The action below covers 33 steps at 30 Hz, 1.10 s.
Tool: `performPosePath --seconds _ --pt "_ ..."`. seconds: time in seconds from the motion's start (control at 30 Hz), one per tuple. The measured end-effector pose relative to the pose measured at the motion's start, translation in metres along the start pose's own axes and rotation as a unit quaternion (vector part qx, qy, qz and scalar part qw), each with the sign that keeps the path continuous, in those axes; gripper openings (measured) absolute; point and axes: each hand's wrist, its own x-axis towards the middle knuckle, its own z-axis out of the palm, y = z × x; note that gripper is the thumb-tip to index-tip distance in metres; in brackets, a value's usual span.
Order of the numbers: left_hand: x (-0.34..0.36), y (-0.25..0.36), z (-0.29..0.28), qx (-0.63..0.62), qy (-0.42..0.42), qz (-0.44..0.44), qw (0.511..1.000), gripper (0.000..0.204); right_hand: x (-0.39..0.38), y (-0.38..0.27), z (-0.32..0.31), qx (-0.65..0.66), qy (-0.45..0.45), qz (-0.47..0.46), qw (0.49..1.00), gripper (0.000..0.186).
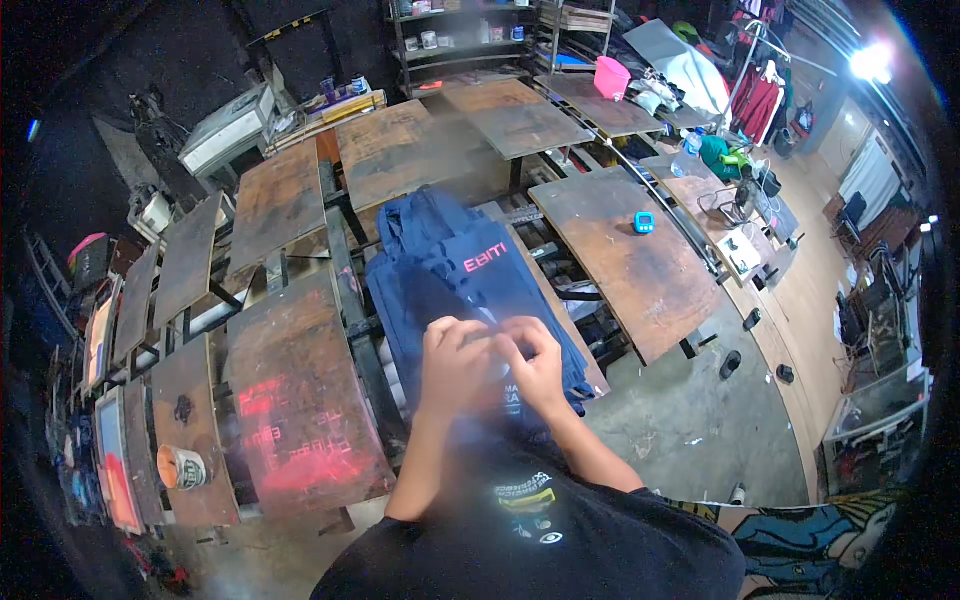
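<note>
A stack of navy fabric items (pixel 405 290) with pink and white printing lies on a board in front of me. Over its lower half, my left hand (pixel 450 365) and my right hand (pixel 535 365) are close together, both with bent, closed fingers meeting near the middle. What lies between the fingertips is hidden and hazy behind a smudge in the view, so I cannot make out what they hold.
Rusty boards (pixel 625 265) on a metal frame surround the stack, one carrying a small blue device (pixel 644 222). An orange-topped tub (pixel 180 468) stands at left. Shelves (pixel 460 30), a pink bucket (pixel 611 78) and hanging red garments (pixel 750 105) are farther back.
</note>
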Motion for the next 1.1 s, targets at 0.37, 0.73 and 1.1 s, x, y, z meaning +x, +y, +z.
performPosePath --seconds 0.37,0.73,1.1 --pt "0.002 0.007 0.008 -0.013 -0.021 0.022 0.999 0.017 0.004 0.01 -0.012 0.038 -0.044 0.041 0.997 0.012" --pt "0.005 0.011 0.008 0.001 0.033 0.064 0.997 0.019 0.0 0.009 -0.006 0.1 0.003 0.077 0.992 0.011" --pt "0.006 0.012 0.011 0.019 0.045 0.12 0.992 0.018 0.0 0.007 -0.005 0.106 0.05 0.033 0.993 0.009"
